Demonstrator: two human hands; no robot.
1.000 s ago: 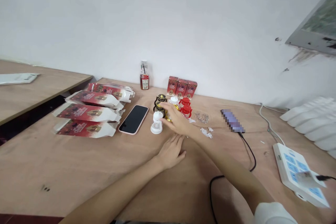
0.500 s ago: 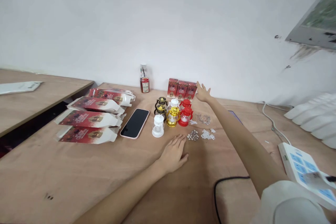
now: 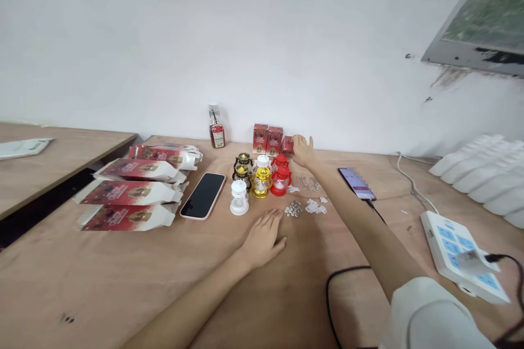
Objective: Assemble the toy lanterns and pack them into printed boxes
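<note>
My right hand (image 3: 302, 150) reaches to the back of the table, fingers closed round the rightmost of three small red boxes (image 3: 287, 144) by the wall. My left hand (image 3: 264, 237) lies flat and open on the wooden table (image 3: 102, 272), holding nothing. Just beyond it stands a cluster of miniature lanterns: a white one (image 3: 239, 198) in front, then gold (image 3: 261, 181), red (image 3: 280, 179) and black (image 3: 243, 163). A pile of small round metal pieces (image 3: 293, 209) and white bits (image 3: 315, 207) lie to the right of the left hand.
Several flattened red cartons (image 3: 135, 193) and a dark phone (image 3: 203, 203) lie at the left. A small bottle (image 3: 216, 132) stands by the wall. A lit phone (image 3: 357, 183) on a black cable (image 3: 339, 278), a white power strip (image 3: 458, 248) and a second table (image 3: 61, 147) border the area.
My right hand left the lanterns, stretched toward the back wall and closed on the rightmost small red box. The left hand stayed flat on the table.
</note>
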